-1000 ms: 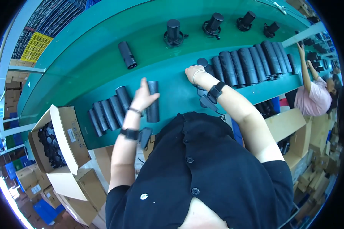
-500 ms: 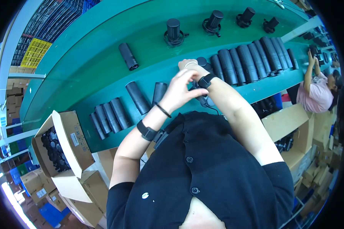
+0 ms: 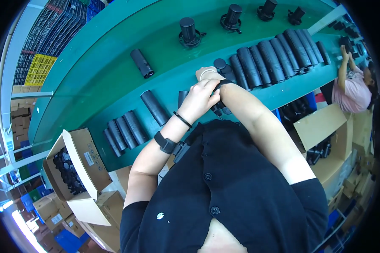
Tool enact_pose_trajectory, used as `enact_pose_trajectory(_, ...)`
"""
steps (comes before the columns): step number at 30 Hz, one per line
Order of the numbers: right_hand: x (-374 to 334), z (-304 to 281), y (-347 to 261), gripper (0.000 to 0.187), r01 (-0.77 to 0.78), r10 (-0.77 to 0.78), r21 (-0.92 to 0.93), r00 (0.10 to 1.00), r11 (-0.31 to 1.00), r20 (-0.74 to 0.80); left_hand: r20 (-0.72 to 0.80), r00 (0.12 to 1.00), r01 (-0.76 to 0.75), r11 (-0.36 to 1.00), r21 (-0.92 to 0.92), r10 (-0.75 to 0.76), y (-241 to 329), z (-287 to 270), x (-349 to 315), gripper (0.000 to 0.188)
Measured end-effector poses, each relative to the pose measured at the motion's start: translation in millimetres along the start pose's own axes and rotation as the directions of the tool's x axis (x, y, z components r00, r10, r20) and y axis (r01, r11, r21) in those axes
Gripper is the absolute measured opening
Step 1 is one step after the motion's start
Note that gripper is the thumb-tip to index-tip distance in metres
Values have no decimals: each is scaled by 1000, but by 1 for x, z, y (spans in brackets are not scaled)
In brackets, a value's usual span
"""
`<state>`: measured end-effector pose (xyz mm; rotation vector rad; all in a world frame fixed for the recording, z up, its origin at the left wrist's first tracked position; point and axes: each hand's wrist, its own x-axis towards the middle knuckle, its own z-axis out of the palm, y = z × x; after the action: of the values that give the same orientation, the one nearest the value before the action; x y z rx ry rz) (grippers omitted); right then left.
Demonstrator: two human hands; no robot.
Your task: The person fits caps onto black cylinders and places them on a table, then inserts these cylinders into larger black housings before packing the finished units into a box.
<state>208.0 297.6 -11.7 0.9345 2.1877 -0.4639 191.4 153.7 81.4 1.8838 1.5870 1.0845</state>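
Observation:
My left hand (image 3: 202, 98) reaches across to my right wrist. Its thumb and fingers close around the black wristband (image 3: 224, 83) worn there. My right hand (image 3: 207, 72) lies over the green bench, back side up, its fingers mostly hidden, so its hold cannot be told. A light bracelet (image 3: 208, 71) circles it near the wristband. Partly behind my left hand stands a black cylinder (image 3: 182, 98). Small round black parts (image 3: 226, 71) sit just right of my right hand, and more black parts (image 3: 217, 110) show beneath the wrists.
A row of ribbed black cylinders (image 3: 271, 61) fills the bench's right side; several more (image 3: 124, 128) lie at left. Black cylinders in ring mounts (image 3: 190, 33) stand along the far strip. An open carton (image 3: 78, 164) of black parts is at left. A co-worker (image 3: 352, 88) works at far right.
My left hand has moved right and closed onto the wristband, its fingers and thumb spread apart before. My right hand stays nearly in place. The view has shifted slightly.

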Motion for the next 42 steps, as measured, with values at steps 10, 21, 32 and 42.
enact_pose_trajectory(10,13,16,6,27,-47,44,-118,999,992,-29,-60,998,10,983,185,1,5,3,5,20)
enact_pose_trajectory(21,-5,-4,2,26,-143,145,-313,989,939,-18,-196,980,58,996,70,-43,4,2,1,16)
enact_pose_trajectory(32,1,2,14,20,-169,173,-399,985,901,-26,-53,996,63,990,-122,-70,-10,-5,-7,23)
enact_pose_trajectory(42,4,4,4,21,-199,176,-531,980,824,-95,-213,972,-54,977,205,98,-3,7,-4,11)
